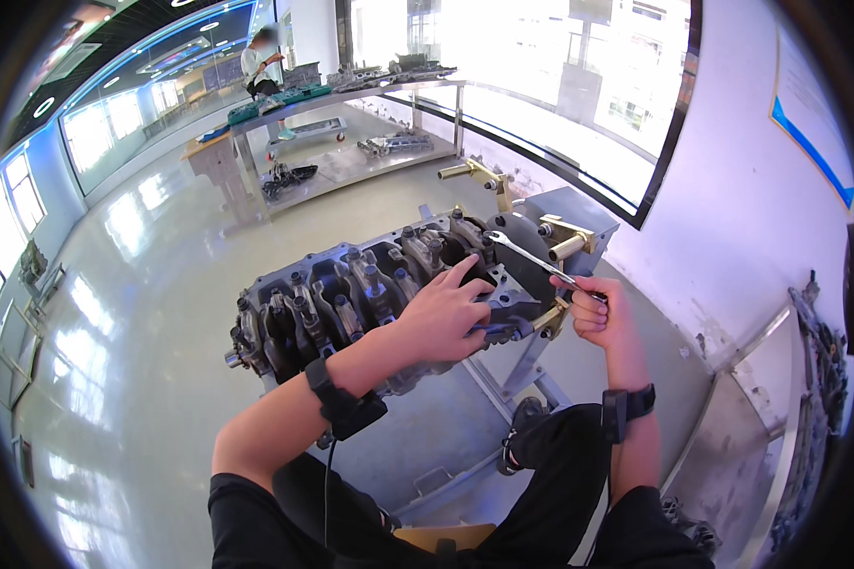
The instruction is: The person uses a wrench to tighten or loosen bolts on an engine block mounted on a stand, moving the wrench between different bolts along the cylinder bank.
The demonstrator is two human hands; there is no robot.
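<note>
Wrench tight in right hand, left hand splayed over engine, workbench beyond

From where I stand, this is an engine workshop: an opened engine block sits on a grey stand with brass-coloured brackets, a steel wrench at its end. Over by the large window, a long metal bench bears green cases and machine parts. The floor is smooth and shiny. More greasy-looking metal parts, perhaps engine pieces, crowd the dim right edge.
</note>
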